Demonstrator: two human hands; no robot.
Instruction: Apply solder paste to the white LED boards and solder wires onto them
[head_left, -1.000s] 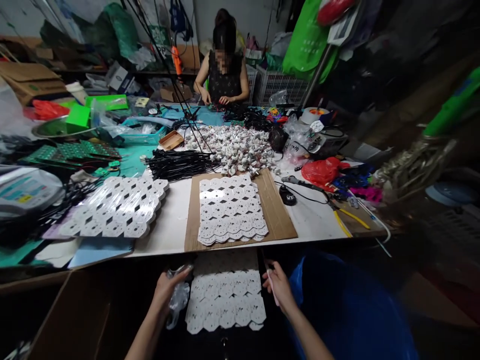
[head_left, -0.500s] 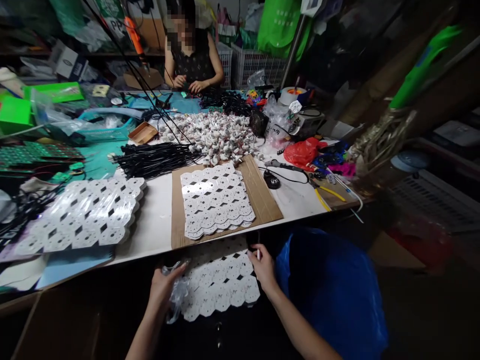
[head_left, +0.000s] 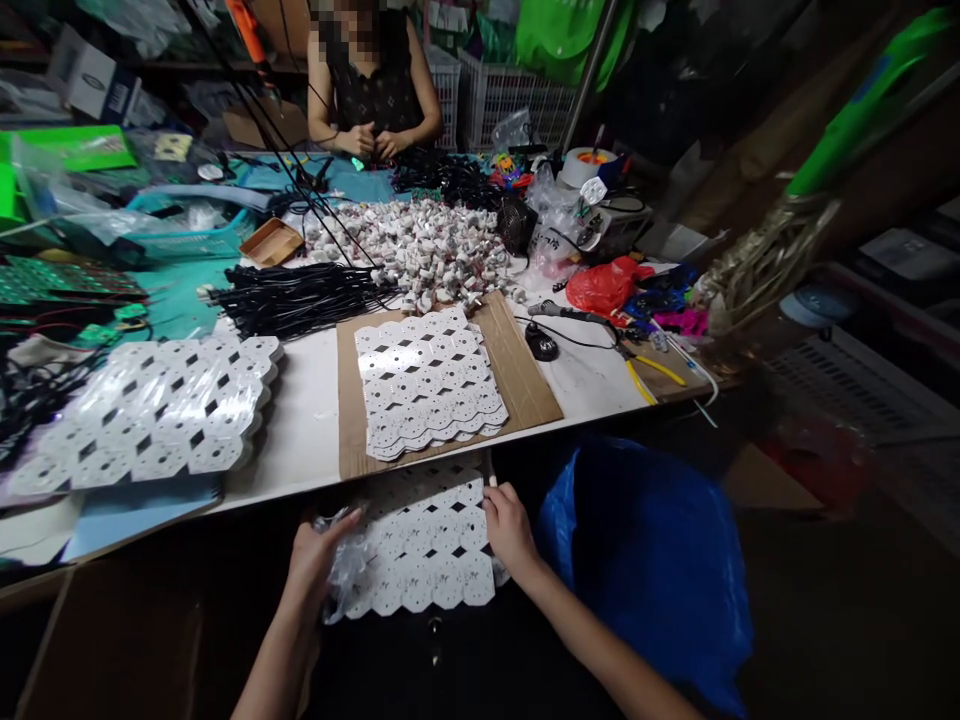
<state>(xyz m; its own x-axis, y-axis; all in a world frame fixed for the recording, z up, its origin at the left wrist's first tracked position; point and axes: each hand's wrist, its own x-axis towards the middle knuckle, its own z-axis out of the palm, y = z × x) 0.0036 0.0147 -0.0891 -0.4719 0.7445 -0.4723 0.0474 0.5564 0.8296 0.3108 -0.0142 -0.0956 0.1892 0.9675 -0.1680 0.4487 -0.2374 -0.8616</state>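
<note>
Below the table's front edge, a white perforated circuit board panel (head_left: 427, 560) lies over my lap, its scalloped edge toward me. Crumpled clear plastic bag (head_left: 347, 568) bunches along the panel's left side. My left hand (head_left: 318, 550) is closed on that plastic, thumb stretched over the panel's left edge. On the opposite side my right hand (head_left: 511, 528) pinches the panel's right edge; its fingertips are partly hidden. Above, on the table, a stack of similar white panels (head_left: 424, 375) rests on a sheet of cardboard (head_left: 525, 385).
More panels (head_left: 161, 405) lie at the table's left. Black cables (head_left: 292, 300) and a heap of small white parts (head_left: 427, 245) fill the middle. Yellow-handled pliers (head_left: 652, 372) lie right. A blue bag (head_left: 660, 560) stands beside my right arm. A person (head_left: 375, 90) sits opposite.
The view has tilted down and shifted slightly. The panel has come a little left between my hands, and more clear plastic shows under its right edge. Both hands keep their hold.
</note>
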